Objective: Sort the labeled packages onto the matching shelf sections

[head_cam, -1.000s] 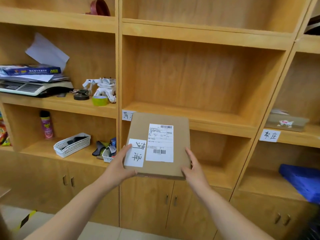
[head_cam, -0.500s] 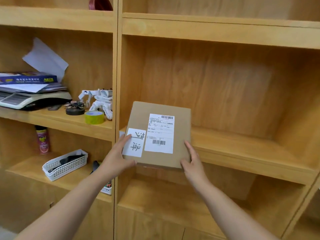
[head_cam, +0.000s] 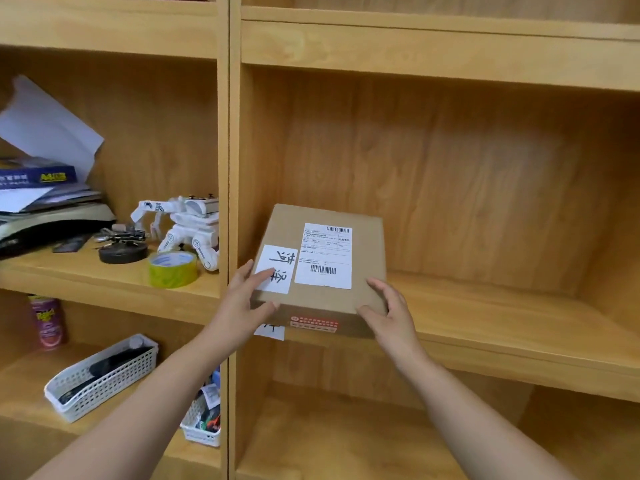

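A flat brown cardboard package (head_cam: 367, 258) lies at the left front of the middle shelf board (head_cam: 502, 327), its near edge over the board's front lip. It carries a white shipping label and a handwritten white label on top. My left hand (head_cam: 244, 303) grips its near left corner, thumb under the edge and fingers on the handwritten label. My right hand (head_cam: 388, 315) holds the near right corner. A white shelf tag (head_cam: 272, 331) peeks out below the package on the board's front edge, mostly hidden.
The left bay holds a white toy robot (head_cam: 183, 230), a yellow-green tape roll (head_cam: 172, 269), a black round object (head_cam: 123, 252) and stacked papers. Below sit a white mesh basket (head_cam: 104, 375), a pink spray can (head_cam: 46, 322) and a small basket of items (head_cam: 204, 417). A vertical divider (head_cam: 228, 202) separates the bays.
The view has closed in on the middle shelf. Both hands have carried the package up and forward, and it now rests on the shelf board instead of hanging in front of it.
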